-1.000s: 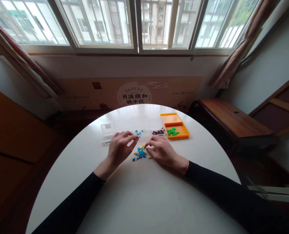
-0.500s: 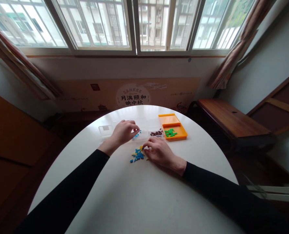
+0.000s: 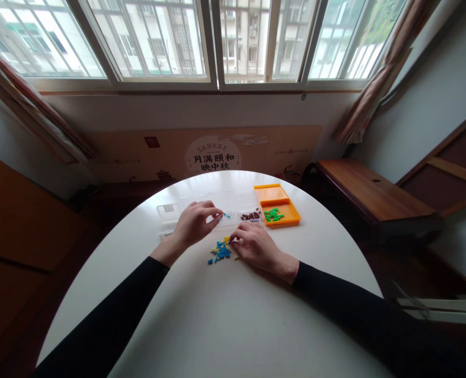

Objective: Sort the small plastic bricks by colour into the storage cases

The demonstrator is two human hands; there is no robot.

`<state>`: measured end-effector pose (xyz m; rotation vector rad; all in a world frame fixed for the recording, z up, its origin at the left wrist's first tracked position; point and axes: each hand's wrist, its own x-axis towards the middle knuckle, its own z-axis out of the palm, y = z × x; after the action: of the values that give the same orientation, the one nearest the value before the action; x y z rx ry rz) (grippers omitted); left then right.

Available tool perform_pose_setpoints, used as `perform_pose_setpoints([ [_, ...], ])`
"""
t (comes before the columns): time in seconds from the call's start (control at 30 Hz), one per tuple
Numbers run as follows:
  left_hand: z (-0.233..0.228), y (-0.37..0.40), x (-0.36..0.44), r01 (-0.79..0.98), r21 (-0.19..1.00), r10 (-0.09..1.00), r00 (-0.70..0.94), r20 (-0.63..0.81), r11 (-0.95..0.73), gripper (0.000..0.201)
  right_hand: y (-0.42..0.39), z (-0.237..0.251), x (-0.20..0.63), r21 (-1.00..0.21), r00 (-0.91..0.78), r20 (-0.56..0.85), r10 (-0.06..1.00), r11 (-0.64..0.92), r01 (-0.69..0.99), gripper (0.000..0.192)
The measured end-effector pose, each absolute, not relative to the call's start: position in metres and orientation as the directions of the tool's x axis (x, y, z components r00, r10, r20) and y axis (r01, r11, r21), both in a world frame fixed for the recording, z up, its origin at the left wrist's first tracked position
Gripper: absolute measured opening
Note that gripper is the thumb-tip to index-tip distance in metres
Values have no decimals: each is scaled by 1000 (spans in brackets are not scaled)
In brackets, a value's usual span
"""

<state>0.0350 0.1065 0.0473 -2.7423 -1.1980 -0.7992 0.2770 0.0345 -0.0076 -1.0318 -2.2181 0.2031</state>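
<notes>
The left hand [image 3: 193, 224] pinches something tiny over the clear box [image 3: 217, 208]; the right hand [image 3: 255, 245] pinches at the bead pile [image 3: 220, 249]. A loose pinch could scatter beads across the desk [image 3: 233, 315].

The left hand [image 3: 193, 224] has drawn back a little toward the near side from over the clear compartment box [image 3: 201, 209], its fingertips now at the edge of the section holding a few blue pieces [image 3: 225, 214], nearer the surface.
</notes>
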Motion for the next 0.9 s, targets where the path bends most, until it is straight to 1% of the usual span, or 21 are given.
perform_pose_setpoints([
  [0.13, 27, 70, 29, 653, 177, 623, 552, 554, -736, 19, 33, -7, 274, -422, -452, 498, 740, 662, 619, 6],
  [0.27, 9, 48, 21, 611, 176, 585, 574, 573, -772, 16, 34, -11, 268, -449, -446, 481, 755, 649, 614, 4],
  [0.43, 3, 46, 15, 598, 177, 581, 594, 557, -782, 13, 36, -14, 264, -477, -443, 469, 764, 641, 601, 6],
  [0.53, 2, 47, 15, 602, 166, 575, 590, 567, -781, 12, 37, -14, 264, -500, -425, 487, 763, 643, 581, 6],
  [0.7, -1, 46, 13, 605, 217, 603, 561, 567, -766, 17, 38, -15, 261, -541, -426, 521, 739, 672, 506, 8],
  [0.9, 2, 46, 12, 591, 225, 596, 563, 572, -775, 17, 36, -12, 260, -559, -423, 527, 737, 675, 481, 8],
])
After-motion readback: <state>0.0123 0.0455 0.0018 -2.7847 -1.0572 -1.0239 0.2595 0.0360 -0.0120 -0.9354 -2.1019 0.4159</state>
